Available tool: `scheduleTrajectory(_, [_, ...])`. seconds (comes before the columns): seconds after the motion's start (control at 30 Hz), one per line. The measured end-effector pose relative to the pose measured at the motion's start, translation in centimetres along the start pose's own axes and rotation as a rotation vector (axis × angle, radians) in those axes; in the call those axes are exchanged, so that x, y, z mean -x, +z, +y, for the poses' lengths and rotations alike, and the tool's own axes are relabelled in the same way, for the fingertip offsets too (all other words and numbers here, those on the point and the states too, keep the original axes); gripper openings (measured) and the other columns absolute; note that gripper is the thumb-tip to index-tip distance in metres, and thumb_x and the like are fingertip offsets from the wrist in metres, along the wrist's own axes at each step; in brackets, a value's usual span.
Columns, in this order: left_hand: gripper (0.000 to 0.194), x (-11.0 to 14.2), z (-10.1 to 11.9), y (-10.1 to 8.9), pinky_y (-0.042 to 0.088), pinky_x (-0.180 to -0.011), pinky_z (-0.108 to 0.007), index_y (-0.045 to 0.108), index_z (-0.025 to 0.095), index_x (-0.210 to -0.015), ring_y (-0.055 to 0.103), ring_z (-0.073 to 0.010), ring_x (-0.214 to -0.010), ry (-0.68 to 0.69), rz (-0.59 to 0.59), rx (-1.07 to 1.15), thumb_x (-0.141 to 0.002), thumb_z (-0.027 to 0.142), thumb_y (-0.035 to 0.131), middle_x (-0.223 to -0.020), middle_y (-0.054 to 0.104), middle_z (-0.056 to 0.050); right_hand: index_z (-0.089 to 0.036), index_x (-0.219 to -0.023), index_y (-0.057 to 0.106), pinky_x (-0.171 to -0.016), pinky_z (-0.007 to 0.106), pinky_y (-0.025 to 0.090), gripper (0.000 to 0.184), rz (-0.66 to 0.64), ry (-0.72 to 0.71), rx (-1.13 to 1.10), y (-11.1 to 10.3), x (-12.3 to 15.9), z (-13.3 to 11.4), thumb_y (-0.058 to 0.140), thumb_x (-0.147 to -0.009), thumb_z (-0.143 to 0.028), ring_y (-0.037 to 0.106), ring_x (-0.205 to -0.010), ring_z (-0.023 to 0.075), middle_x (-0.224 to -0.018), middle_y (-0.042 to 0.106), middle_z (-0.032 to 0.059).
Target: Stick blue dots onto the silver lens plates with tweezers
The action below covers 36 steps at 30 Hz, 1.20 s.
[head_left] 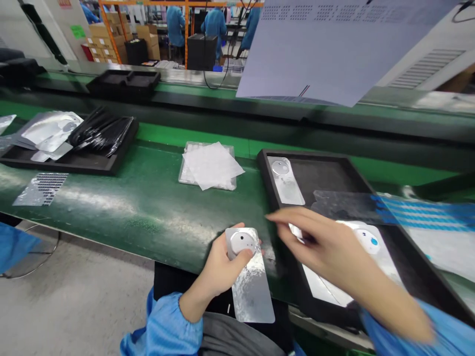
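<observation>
My left hand grips a silver foil-backed card with a round white part at the near edge of the green table, thumb on the round part. My right hand is blurred by motion over the near left corner of a black tray, fingers stretched toward the left, a small pale piece half hidden under them. In that tray lie another silver card at the back left and a white round-ended piece with a blue dot near my right wrist.
A clear tray covered with white sheets sits mid-table. A black tray at left holds silver pouches and black bags. A label sheet lies beside it. A large white sheet hangs overhead. People in blue coats stand far behind.
</observation>
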<state>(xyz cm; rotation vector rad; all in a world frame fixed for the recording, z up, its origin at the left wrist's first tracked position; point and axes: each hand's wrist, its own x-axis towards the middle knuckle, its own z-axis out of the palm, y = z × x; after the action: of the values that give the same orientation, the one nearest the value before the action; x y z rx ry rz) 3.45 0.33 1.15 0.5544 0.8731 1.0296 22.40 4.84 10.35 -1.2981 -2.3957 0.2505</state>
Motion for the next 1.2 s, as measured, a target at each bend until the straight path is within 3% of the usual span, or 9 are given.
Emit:
scheduleTrajectory(0.07, [0.068,0.0,-0.2,0.0,0.059,-0.090,-0.035,0.050,0.009,-0.140,0.079,-0.0268,-0.101,0.016,-0.001,-0.011,-0.079,0.019,0.078,-0.115,0.080,-0.015,-0.022,-0.110,0.079,-0.078,0.031,0.058,0.029,-0.171,-0.119,0.001,2.7,-6.9,-0.8,0.056,-0.096,-0.013,0.076,-0.093,0.0245,-0.110,0.079,0.0085])
scheduleTrajectory(0.17, [0.062,-0.1,-0.2,0.1,0.059,-0.093,-0.036,0.048,0.008,-0.142,0.080,-0.0255,-0.100,0.031,0.002,-0.027,-0.083,0.013,0.070,-0.118,0.079,-0.016,-0.021,-0.104,0.082,-0.083,0.031,0.056,0.026,-0.230,-0.183,0.021,6.6,-15.4,-1.3,0.062,-0.091,-0.010,0.075,-0.099,0.0264,-0.108,0.081,0.0087])
scheduleTrajectory(0.3, [0.062,-0.1,-0.2,0.2,0.058,-0.093,-0.036,0.047,0.007,-0.145,0.080,-0.0249,-0.099,0.015,-0.003,-0.029,-0.085,0.007,0.064,-0.120,0.078,-0.016,-0.017,-0.102,0.083,-0.086,0.033,0.054,0.019,-0.244,-0.214,0.055,9.8,-20.1,-0.7,0.065,-0.095,-0.017,0.075,-0.098,0.0283,-0.107,0.081,0.0124])
scheduleTrajectory(0.4, [0.060,-0.2,-0.1,0.2,0.058,-0.093,-0.035,0.050,0.009,-0.143,0.080,-0.0256,-0.101,0.025,-0.023,-0.012,-0.085,0.007,0.063,-0.115,0.079,-0.014,-0.018,-0.100,0.084,-0.084,0.033,0.054,0.017,-0.258,-0.223,0.070,10.9,-20.5,-0.2,0.070,-0.094,-0.025,0.075,-0.095,0.0285,-0.105,0.081,0.0116])
scheduleTrajectory(0.6, [0.033,-0.3,0.2,0.1,0.057,-0.085,-0.031,0.064,0.013,-0.113,0.080,-0.0261,-0.097,0.086,-0.059,-0.012,-0.081,0.008,0.063,-0.100,0.081,-0.009,-0.020,-0.090,0.084,-0.077,0.031,0.052,0.020,-0.259,-0.197,0.048,11.8,-20.1,0.2,0.065,-0.094,-0.023,0.074,-0.089,0.0268,-0.098,0.081,0.0104])
scheduleTrajectory(0.83, [0.069,-0.6,-0.7,0.0,0.058,-0.097,-0.045,0.046,0.007,-0.147,0.078,-0.0337,-0.108,0.038,-0.004,-0.029,-0.080,0.009,0.067,-0.120,0.077,-0.020,-0.019,-0.075,0.080,-0.074,0.032,0.051,0.022,-0.140,-0.104,-0.105,11.6,-20.3,-0.7,0.060,-0.084,-0.020,0.074,-0.082,0.0283,-0.088,0.081,0.0115])
scheduleTrajectory(0.97, [0.083,-0.4,-0.8,-0.3,0.059,-0.097,-0.047,0.037,0.013,-0.155,0.079,-0.0319,-0.101,0.091,-0.031,0.016,-0.079,0.012,0.072,-0.117,0.077,-0.018,-0.019,-0.074,0.078,-0.073,0.034,0.051,0.023,-0.015,0.002,-0.299,8.7,-19.7,-1.8,0.061,-0.085,-0.029,0.071,-0.081,0.0273,-0.088,0.081,0.0112])
scheduleTrajectory(1.07, [0.097,0.1,-0.9,-0.4,0.060,-0.095,-0.042,0.028,0.022,-0.161,0.079,-0.0310,-0.103,0.196,0.035,-0.020,-0.078,0.013,0.079,-0.119,0.076,-0.016,-0.016,-0.080,0.080,-0.057,0.031,0.045,0.033,0.002,0.121,-0.466,5.0,-17.2,-2.0,0.065,-0.087,-0.046,0.060,-0.060,0.0195,-0.075,0.076,0.0096])
scheduleTrajectory(1.2, [0.066,0.5,-0.4,-0.2,0.059,-0.096,-0.038,0.051,0.020,-0.146,0.078,-0.0277,-0.105,0.306,0.165,-0.103,-0.084,0.020,0.074,-0.123,0.076,-0.015,-0.015,-0.076,0.079,-0.041,0.027,0.030,0.052,-0.090,0.295,-0.665,1.1,-11.2,-2.1,0.068,-0.080,-0.065,0.041,-0.042,0.0096,-0.069,0.073,0.0101])
